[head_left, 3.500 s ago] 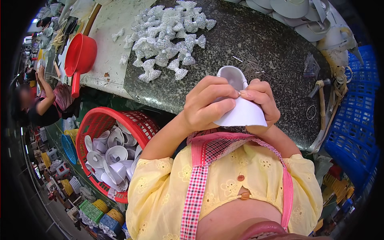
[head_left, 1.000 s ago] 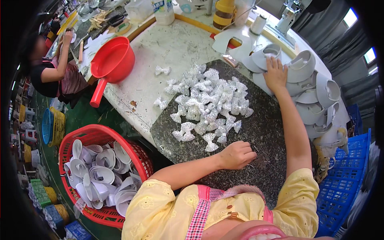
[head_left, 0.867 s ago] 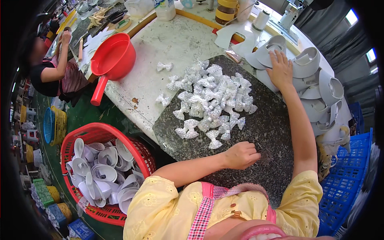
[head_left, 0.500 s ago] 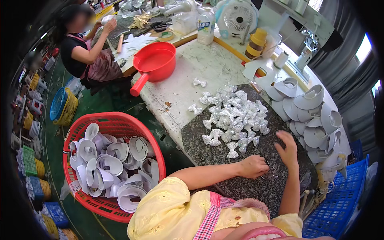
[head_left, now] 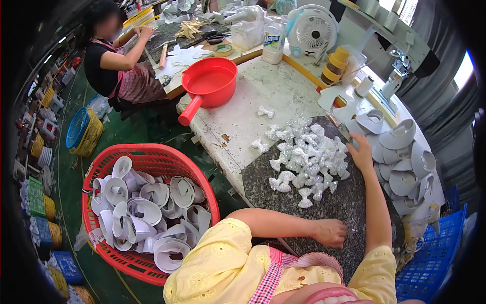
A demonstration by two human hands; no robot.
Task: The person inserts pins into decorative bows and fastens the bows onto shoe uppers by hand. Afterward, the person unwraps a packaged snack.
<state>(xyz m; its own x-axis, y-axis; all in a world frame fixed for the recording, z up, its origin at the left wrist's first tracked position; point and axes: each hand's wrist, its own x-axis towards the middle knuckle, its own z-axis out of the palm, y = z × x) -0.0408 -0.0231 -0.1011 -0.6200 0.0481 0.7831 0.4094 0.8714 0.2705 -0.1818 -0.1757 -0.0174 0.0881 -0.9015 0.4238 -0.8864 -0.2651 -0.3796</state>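
My left hand rests low over a dark speckled board, its fingers curled in; what they hold, if anything, is hidden. A few thin, shiny slivers lie on the board beside its fingertips, too small to name. My right hand reaches to the far right part of the board with fingers stretched and apart. It is between a heap of glittery white bows and a stack of curved white pieces, with nothing visible in it. One loose bow lies apart on the white table.
A red basket of rolled white pieces stands at the left. A red dipper, a white bottle and a fan are on the table. Across from me sits a co-worker. A blue crate stands at lower right.
My right hand has moved farther away from me, up along the heap's right side. My left hand has shifted slightly nearer and stays curled. The view has shifted a little.
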